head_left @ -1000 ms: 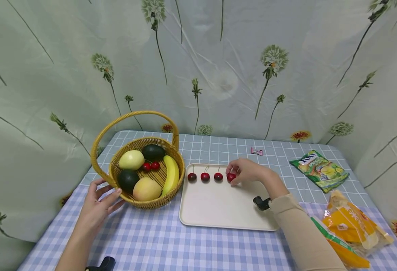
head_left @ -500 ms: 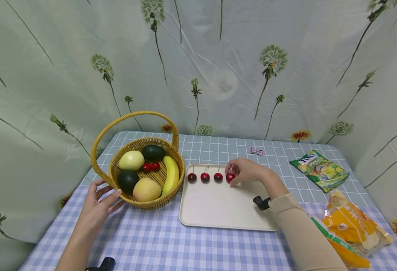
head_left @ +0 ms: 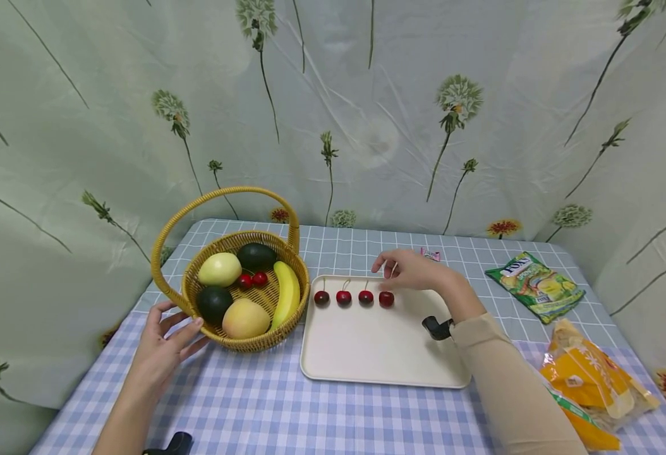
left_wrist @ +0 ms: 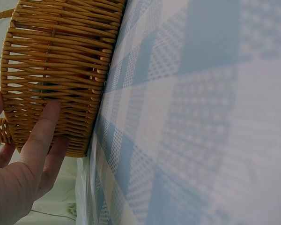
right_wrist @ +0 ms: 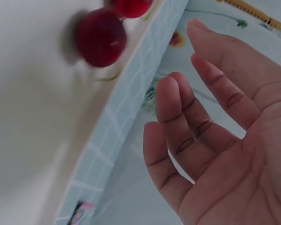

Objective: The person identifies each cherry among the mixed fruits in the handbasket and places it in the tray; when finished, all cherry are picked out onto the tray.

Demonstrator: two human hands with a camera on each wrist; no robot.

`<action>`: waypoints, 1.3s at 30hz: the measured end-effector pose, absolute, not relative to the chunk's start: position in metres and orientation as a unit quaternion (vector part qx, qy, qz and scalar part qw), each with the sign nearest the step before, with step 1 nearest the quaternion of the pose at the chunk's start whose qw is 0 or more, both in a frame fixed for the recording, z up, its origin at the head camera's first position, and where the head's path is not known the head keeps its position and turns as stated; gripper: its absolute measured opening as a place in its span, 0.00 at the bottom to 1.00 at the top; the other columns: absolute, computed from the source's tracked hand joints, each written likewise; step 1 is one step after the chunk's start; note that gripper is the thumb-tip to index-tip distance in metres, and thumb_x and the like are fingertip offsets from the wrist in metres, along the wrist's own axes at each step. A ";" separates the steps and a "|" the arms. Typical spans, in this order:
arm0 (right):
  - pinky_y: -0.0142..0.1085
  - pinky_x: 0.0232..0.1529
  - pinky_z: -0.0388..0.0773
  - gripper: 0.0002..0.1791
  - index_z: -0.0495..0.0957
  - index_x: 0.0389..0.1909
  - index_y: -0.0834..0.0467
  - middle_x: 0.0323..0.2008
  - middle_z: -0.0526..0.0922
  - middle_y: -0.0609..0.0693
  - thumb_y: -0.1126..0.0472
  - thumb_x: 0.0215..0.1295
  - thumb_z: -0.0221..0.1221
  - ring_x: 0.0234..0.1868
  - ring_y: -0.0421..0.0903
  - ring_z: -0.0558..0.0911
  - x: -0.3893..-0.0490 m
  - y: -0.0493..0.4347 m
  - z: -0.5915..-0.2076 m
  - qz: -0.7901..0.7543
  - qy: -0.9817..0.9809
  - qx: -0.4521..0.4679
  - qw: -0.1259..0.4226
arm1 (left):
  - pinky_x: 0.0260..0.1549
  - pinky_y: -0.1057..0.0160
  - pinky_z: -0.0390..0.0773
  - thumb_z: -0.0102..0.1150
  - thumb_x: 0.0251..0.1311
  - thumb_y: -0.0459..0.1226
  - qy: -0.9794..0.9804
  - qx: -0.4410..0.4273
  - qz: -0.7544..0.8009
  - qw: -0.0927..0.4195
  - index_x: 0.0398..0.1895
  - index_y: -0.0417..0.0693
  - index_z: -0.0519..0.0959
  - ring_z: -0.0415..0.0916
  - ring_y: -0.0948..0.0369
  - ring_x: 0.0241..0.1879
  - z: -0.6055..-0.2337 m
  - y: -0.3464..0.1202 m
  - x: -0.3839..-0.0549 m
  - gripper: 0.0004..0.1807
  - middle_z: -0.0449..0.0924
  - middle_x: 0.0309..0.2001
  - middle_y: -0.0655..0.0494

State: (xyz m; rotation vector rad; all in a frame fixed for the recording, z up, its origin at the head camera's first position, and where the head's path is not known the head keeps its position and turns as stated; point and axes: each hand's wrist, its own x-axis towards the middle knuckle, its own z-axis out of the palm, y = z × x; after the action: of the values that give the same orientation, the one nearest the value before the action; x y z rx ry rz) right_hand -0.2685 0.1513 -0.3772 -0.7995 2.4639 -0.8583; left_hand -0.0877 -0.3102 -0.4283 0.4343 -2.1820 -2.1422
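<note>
The right hand (head_left: 415, 270) is above the far edge of the tray (head_left: 378, 347), just beside the rightmost cherry (head_left: 387, 299); its grip is apart, fingers and thumb separated. Four cherries sit in a row along the tray's far side, the three left ones with stems up. At left, the left hand (head_left: 165, 344) touches the near left side of the basket (head_left: 248, 344), its grip spread, fingers against the woven wall. A banana (head_left: 286, 296), a peach (head_left: 246, 318) and other fruit lie inside. On the table (head_left: 333, 417), a candy (head_left: 432, 256) lies beyond the tray; at right are a green bag (head_left: 536, 287) and, nearer, an orange bag (head_left: 594, 379).
</note>
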 end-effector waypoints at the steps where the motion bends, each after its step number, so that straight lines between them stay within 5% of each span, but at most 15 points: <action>1: 0.37 0.42 0.78 0.18 0.81 0.58 0.60 0.40 0.80 0.53 0.62 0.70 0.70 0.39 0.48 0.81 -0.269 0.147 -0.375 -0.306 0.884 -0.289 0.205 | 0.47 0.65 0.90 0.66 0.74 0.33 -0.706 0.140 -0.693 0.026 0.66 0.70 0.59 0.85 0.68 0.49 -0.428 -0.310 -0.088 0.31 0.58 0.67 0.48; 15: 0.43 0.56 0.83 0.15 0.81 0.58 0.51 0.50 0.84 0.52 0.59 0.74 0.67 0.54 0.51 0.85 -0.268 0.068 -0.341 -0.269 0.867 -0.371 0.197 | 0.47 0.65 0.90 0.66 0.74 0.34 -0.710 0.137 -0.690 0.031 0.66 0.70 0.59 0.85 0.69 0.48 -0.427 -0.309 -0.087 0.31 0.59 0.66 0.47; 26: 0.37 0.54 0.82 0.16 0.81 0.61 0.58 0.47 0.85 0.52 0.62 0.76 0.66 0.49 0.47 0.82 -0.275 -0.006 -0.341 -0.228 0.846 -0.437 0.202 | 0.47 0.64 0.90 0.66 0.74 0.34 -0.704 0.138 -0.697 0.028 0.64 0.70 0.60 0.84 0.69 0.47 -0.427 -0.309 -0.086 0.30 0.59 0.65 0.48; 33: 0.40 0.58 0.81 0.19 0.80 0.65 0.57 0.60 0.83 0.58 0.61 0.77 0.65 0.57 0.50 0.80 -0.271 -0.046 -0.334 -0.154 0.849 -0.463 0.202 | 0.48 0.64 0.90 0.66 0.74 0.33 -0.702 0.139 -0.698 0.032 0.64 0.70 0.60 0.85 0.69 0.48 -0.427 -0.309 -0.087 0.30 0.60 0.64 0.49; 39: 0.36 0.52 0.80 0.21 0.79 0.67 0.55 0.60 0.84 0.53 0.59 0.77 0.65 0.54 0.47 0.79 -0.269 -0.075 -0.329 -0.095 0.861 -0.452 0.213 | 0.48 0.64 0.90 0.66 0.74 0.33 -0.706 0.135 -0.695 0.035 0.65 0.69 0.60 0.85 0.69 0.47 -0.426 -0.308 -0.087 0.30 0.59 0.65 0.47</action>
State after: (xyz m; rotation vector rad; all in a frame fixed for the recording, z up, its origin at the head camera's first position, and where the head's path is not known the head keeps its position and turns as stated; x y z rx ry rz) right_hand -0.2686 -0.0748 -0.3288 -1.2558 2.3906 -0.2639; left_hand -0.0873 -0.3077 -0.4264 0.4148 -2.1696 -2.1348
